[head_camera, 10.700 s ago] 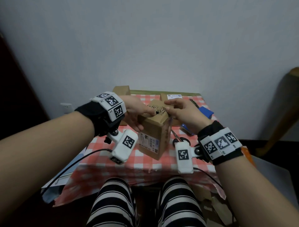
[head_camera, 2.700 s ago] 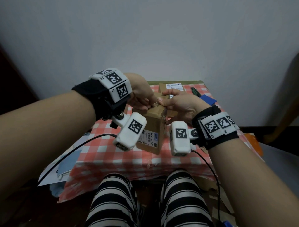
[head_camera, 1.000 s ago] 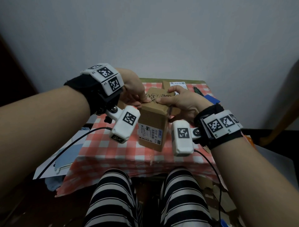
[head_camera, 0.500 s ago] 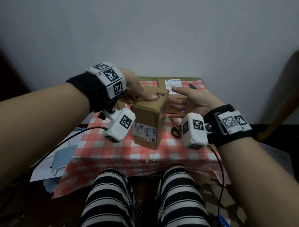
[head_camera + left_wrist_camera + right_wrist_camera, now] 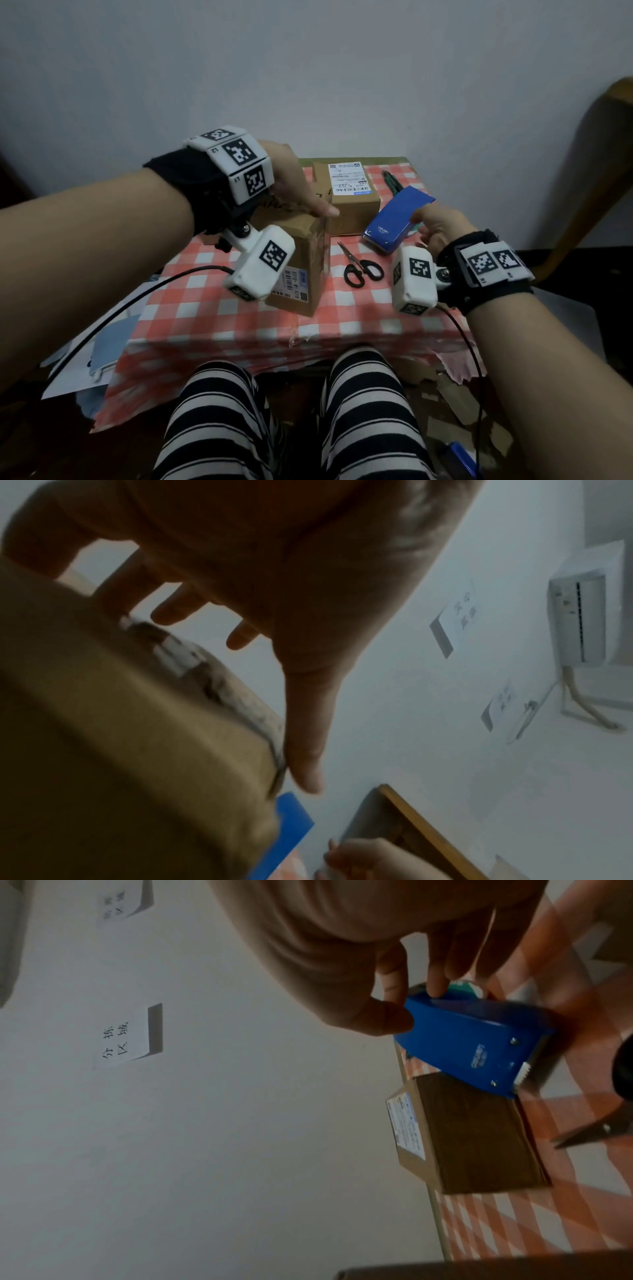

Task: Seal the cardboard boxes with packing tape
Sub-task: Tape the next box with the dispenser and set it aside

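Note:
A tall cardboard box (image 5: 303,263) stands upright near the front of the table. My left hand (image 5: 308,200) rests flat on its top, the thumb at the top's right edge. In the left wrist view the left hand (image 5: 260,669) hovers with straight fingers over that box (image 5: 120,750). My right hand (image 5: 432,222) grips the rear end of a blue tape dispenser (image 5: 394,219), which lies on the cloth right of the box. In the right wrist view the right hand's (image 5: 411,999) thumb and fingers pinch the dispenser (image 5: 479,1045). A second, flatter box (image 5: 354,202) with a white label sits behind.
Black-handled scissors (image 5: 363,270) lie between the tall box and the dispenser. The small table (image 5: 212,308) has a red checked cloth and stands against a wall. A dark pen (image 5: 390,181) lies at the back right. Papers lie on the floor at left.
My right hand left the top of the tall box, moved right and took hold of the blue tape dispenser. My left hand stayed on the box top.

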